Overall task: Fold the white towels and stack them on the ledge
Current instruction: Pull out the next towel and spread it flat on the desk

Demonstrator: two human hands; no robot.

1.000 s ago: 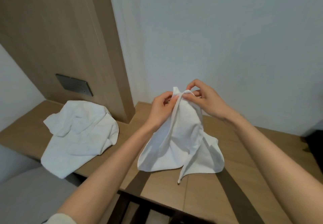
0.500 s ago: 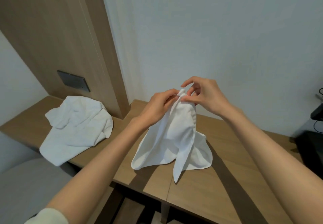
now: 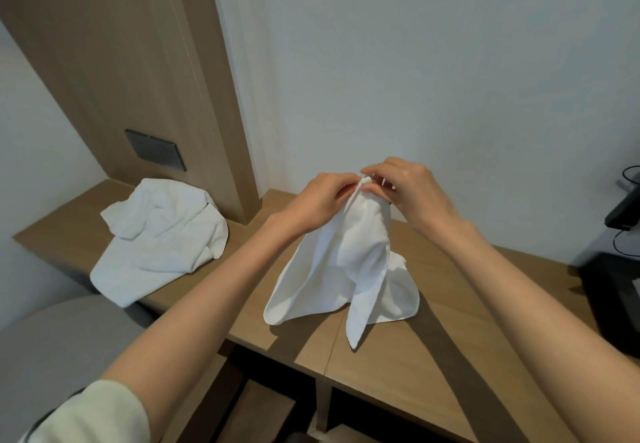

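Two white towels. The left hand (image 3: 322, 200) and right hand (image 3: 412, 190), raised together, pinch the top of the held towel (image 3: 349, 262) in their fingers (image 3: 375, 169), its hem on the worktop (image 3: 433, 349) below; the crumpled towel (image 3: 162, 235) lies well left.

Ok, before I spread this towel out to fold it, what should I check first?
1. The left hand pinches the towel at its top: ok.
2. The right hand pinches the same top: ok.
3. The towel hangs smooth: not ok, it drapes in loose folds.
4. Which corners are pinched: cannot tell.
5. Bare ledge in front for laying it down: ok.
6. The second towel lies apart, crumpled at the left: ok.
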